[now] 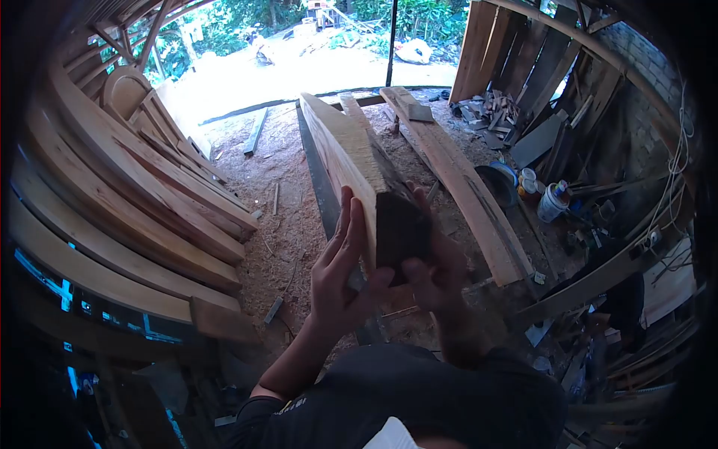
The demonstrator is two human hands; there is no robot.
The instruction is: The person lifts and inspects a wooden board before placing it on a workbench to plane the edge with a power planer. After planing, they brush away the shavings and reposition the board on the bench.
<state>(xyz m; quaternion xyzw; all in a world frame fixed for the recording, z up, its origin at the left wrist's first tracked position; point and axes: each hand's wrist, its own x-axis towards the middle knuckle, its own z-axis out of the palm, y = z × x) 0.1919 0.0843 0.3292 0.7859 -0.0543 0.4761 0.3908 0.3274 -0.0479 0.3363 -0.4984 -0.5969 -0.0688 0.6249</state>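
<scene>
A thick wooden beam points away from me, its dark end face close to my chest and its far end toward the bright yard. Along the pale left side of the beam lies my left hand, fingers stretched up the wood and thumb by the lower edge of the end. My right hand grips the right side near the same end, thumb at the bottom of the dark face; part of its fingers is in shadow. The beam's underside is hidden from me.
A long plank lies to the right, with a small wood block on it. Large boards lean at left. Buckets and a heap of offcuts stand at right. Sawdust covers the floor.
</scene>
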